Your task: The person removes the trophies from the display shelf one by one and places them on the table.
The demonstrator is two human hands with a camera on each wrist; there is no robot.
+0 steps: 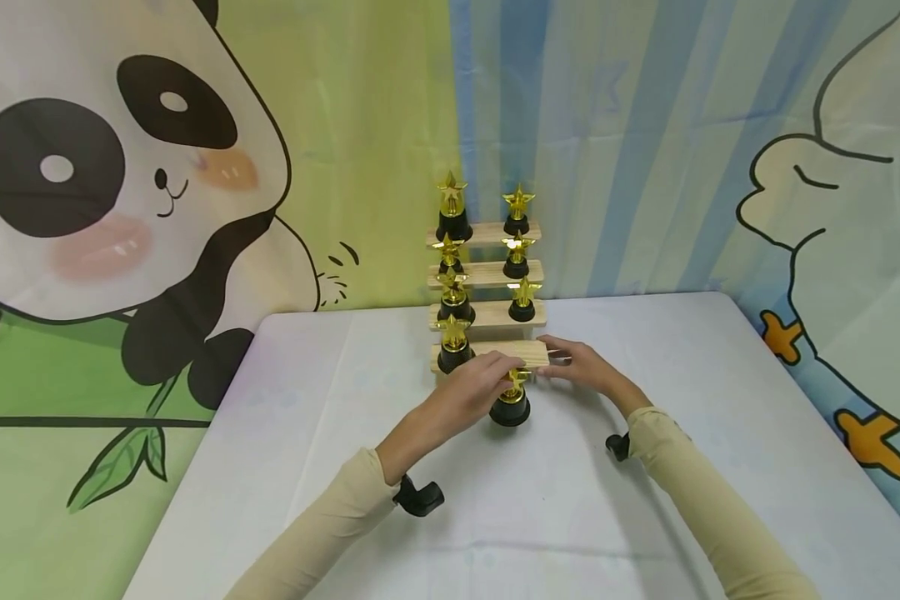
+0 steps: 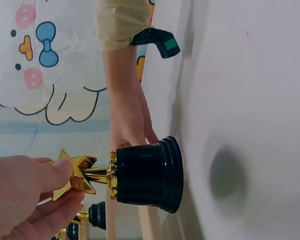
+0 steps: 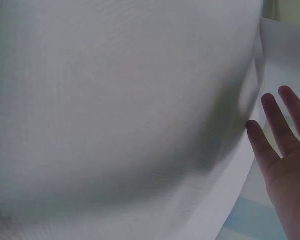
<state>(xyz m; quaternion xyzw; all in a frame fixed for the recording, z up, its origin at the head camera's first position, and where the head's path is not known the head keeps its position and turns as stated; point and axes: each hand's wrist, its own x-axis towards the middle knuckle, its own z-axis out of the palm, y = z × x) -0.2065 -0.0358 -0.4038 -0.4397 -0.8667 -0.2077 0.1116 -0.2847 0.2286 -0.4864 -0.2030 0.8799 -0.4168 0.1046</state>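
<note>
left hand pinching trophy star, axis upright | shelf at 12 | right hand flat on it

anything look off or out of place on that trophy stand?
One gap: the lowest step of the wooden stand has a trophy on its left and none on its right, unlike the three steps above. The missing one, a star trophy, is just in front, pinched by the left hand. Right hand rests at that step's end.
</note>
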